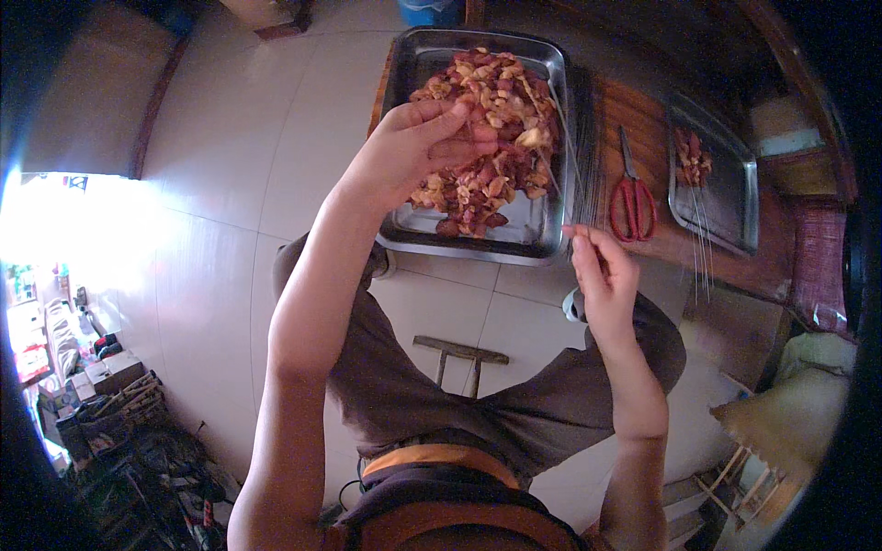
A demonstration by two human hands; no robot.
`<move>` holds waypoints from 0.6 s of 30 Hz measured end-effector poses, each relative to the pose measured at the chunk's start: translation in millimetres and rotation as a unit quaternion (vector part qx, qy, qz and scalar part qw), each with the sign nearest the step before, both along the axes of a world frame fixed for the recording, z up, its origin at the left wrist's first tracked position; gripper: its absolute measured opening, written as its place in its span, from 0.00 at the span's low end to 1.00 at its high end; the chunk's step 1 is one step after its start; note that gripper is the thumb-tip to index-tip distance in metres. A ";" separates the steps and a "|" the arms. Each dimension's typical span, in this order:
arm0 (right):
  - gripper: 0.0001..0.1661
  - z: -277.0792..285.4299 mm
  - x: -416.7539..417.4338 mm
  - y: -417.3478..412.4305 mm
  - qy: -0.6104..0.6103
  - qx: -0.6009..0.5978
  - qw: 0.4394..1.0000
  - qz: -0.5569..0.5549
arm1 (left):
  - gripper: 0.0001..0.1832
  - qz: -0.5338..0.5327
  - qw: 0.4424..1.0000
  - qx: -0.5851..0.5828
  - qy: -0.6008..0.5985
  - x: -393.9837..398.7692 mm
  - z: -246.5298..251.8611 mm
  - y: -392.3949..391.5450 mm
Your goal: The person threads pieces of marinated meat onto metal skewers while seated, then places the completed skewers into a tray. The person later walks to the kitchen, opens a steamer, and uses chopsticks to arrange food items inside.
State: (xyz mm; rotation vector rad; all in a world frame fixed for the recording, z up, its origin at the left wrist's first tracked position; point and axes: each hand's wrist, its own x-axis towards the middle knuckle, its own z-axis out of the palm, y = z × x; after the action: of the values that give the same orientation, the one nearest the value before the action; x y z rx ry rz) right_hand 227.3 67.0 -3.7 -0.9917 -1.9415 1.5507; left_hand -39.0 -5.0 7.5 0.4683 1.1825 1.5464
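A deep metal tray (530, 246) holds a heap of raw cut meat pieces (493, 82), red and pale yellow. Over the heap is my left hand (431, 141), thumb and fingers bent; whether a piece is pinched between them is unclear. My right hand (606, 268) is at the tray's near right corner, fingertips closed on the end of a thin metal skewer (559, 180) that slants up over the tray. Beside the tray's right wall lies a bundle of bare metal skewers (588, 172).
Red-handled scissors (632, 206) lie on the wooden surface (620, 103) to the right. Beyond them, a second metal tray (741, 206) holds skewers (699, 241) threaded with meat (692, 158), their ends past its rim. A wooden stool part (462, 349) is between my legs. A blue bin (431, 12) stands behind.
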 end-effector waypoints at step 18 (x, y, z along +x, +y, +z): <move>0.10 1.3 -5.4 -8.4 -0.029 0.080 0.995 0.045 | 0.09 0.015 0.988 0.112 -0.104 3.9 5.5 1.9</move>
State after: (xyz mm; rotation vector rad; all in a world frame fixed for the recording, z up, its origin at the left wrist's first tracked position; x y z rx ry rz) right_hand 221.9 58.6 -2.4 -0.9035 -2.1390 1.4020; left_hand -35.0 -3.0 13.1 0.4262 0.8629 1.7182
